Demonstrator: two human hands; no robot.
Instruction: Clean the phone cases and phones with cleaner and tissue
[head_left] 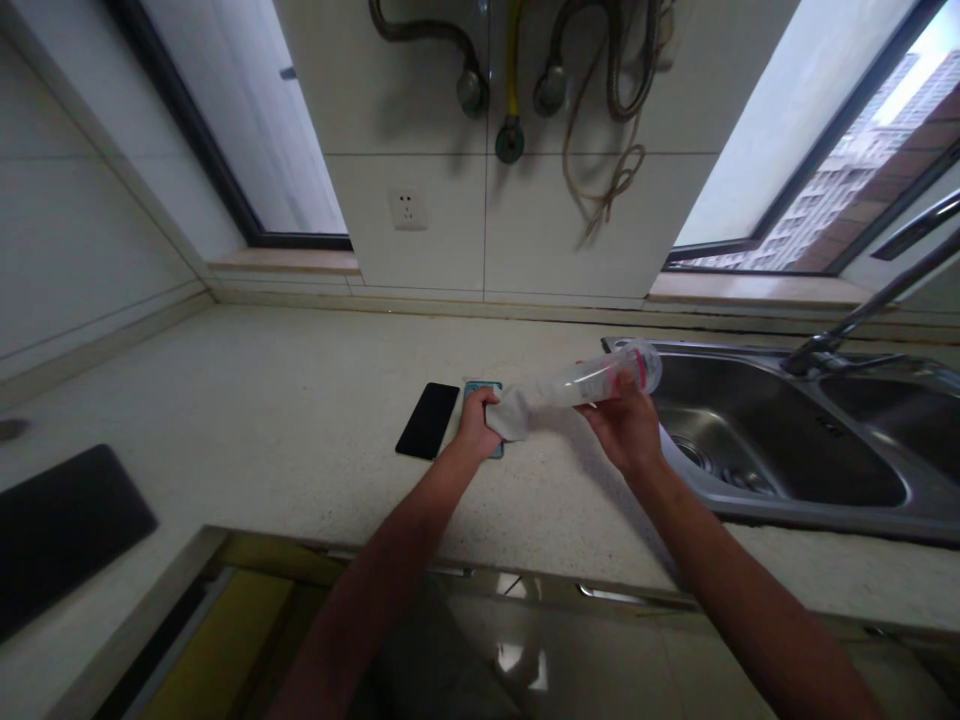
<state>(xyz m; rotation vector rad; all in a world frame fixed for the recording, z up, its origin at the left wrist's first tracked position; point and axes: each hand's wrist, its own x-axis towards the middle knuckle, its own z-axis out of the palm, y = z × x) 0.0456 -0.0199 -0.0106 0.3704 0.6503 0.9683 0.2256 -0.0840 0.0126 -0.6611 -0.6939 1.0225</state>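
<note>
My right hand [631, 425] is wrapped around a clear plastic bottle [589, 383] with a pink band near its right end. The bottle is held nearly level over the counter, beside the sink. In my left hand [480, 425] is a greyish-white cloth [511, 415], its fingers closed on it. The bottle's blurred left end meets the cloth, and I cannot tell whether it is inside the folds. Partly covered by my left hand and the cloth is a flat teal thing [495, 450]. A black-screened phone [429, 420] lies just left of it.
A steel double sink [795, 430] with a faucet [817, 350] is set into the pale counter [262, 400] on the right. A flat black object [67, 530] rests at the far left. Hoses hang on the tiled wall, above and beside a socket [408, 208].
</note>
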